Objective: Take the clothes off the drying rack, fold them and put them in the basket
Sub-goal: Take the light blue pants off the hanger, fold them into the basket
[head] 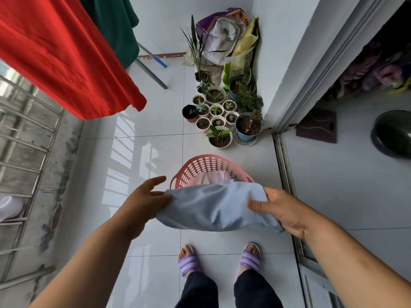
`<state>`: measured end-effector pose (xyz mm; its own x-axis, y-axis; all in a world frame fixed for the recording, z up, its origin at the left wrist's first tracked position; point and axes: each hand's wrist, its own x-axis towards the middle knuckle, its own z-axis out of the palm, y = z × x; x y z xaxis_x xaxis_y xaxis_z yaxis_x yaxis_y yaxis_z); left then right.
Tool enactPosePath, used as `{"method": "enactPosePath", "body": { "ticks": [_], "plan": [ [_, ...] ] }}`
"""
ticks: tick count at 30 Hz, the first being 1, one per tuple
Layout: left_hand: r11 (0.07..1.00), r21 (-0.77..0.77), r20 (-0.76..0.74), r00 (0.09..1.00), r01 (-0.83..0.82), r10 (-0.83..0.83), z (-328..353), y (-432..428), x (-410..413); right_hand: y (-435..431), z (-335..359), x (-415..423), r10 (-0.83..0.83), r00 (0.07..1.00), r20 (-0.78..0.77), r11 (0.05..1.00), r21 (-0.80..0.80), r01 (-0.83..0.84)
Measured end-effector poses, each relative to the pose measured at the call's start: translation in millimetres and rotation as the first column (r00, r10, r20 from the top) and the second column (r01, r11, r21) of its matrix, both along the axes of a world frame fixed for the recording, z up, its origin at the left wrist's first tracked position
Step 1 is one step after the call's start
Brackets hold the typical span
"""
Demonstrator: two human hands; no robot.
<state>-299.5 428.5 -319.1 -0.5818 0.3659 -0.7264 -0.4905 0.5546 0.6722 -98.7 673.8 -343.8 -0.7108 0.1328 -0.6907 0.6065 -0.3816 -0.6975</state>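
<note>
At far left a red garment (66, 58) and, behind it, a green garment (117, 25) hang on the drying rack (151, 72), so there is more to take down. The left hand (142, 203) meets the left end of the folded blue garment (213, 207). Its fingers (155, 180) are loosely spread and fairly straight, bearing that end rather than clamping it; those beneath the cloth are hidden.

The blue garment is held in the air with its long axis running left to right between the two hands. It hangs over the near rim of the pink basket (206, 162), which stands on the floor just beyond and below and already holds a pale pink piece (211, 177).

The right hand (287, 212) pinches the right end, thumb (255, 205) laid flat on top, the other fingers tucked under. Both forearms reach forward and down at about the same height. The coming move looks like a short carry forward and down into the basket, with neither hand clearly nearer.
</note>
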Motion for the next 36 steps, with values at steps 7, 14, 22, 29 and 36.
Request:
{"method": "enactPosePath", "body": {
  "ticks": [7, 14, 22, 29, 36],
  "plan": [
    [0.963, -0.217, 0.209, 0.971, 0.16, -0.115, -34.5, -26.9, 17.7, -17.4, -26.5, 20.7, 0.112, 0.977, 0.179, 0.981, 0.137, -0.137],
    [0.971, -0.124, 0.155, 0.971, 0.203, -0.183, -35.5, -36.5, 30.0, -17.9, -33.8, 21.0, -0.077, 0.953, 0.292, 0.994, 0.1, 0.05],
    [0.96, 0.264, 0.08, 0.994, -0.097, 0.078, -31.0, -21.8, 14.9, 14.1, -1.9, 5.7, -0.028, 0.999, -0.041, 0.967, -0.254, 0.017],
    [0.993, 0.059, -0.078, 0.991, -0.102, 0.106, -36.9, -21.3, 10.2, 14.3, -26.4, 4.1, -0.06, 0.976, 0.21, 0.976, 0.217, 0.014],
    [0.992, 0.089, -0.08, 0.992, -0.09, 0.097, -33.3, -30.5, 11.9, 12.6, -27.9, 18.2, 0.107, 0.985, 0.137, 0.991, 0.068, -0.117]
  ]
}}
